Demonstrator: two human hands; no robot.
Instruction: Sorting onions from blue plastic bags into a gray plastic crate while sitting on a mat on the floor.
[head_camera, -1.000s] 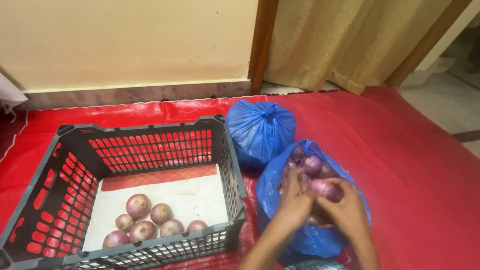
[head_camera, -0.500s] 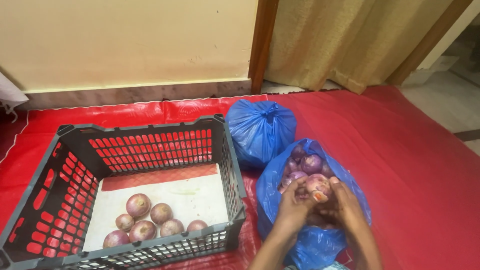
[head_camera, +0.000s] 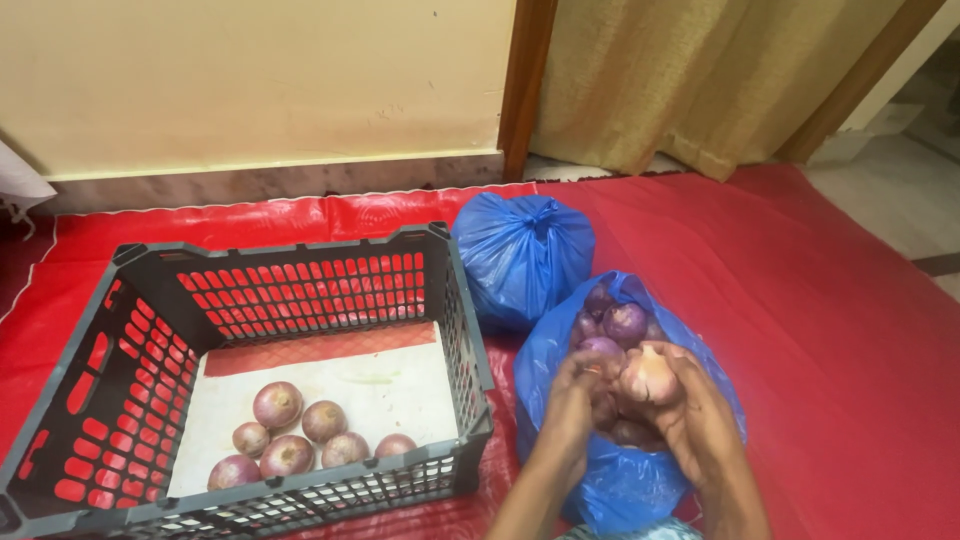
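Hands in open blue bag (head_camera: 560, 385) of onions, beside crate: left hand (head_camera: 572, 405) curled around onions inside, grip unclear; right hand (head_camera: 700, 415) closed around pale onion (head_camera: 650, 375). Step judged: gathering onions. Next move calls for lift clear of bag rim. Crate (head_camera: 460, 330) holds six onions (head_camera: 300, 435).

The grey crate's (head_camera: 468, 330) right wall stood between the open blue bag (head_camera: 560, 360) and the crate's bare white floor; the tied blue bag (head_camera: 520, 255) crowded behind. Red mat (head_camera: 830, 330) rightward lay open.
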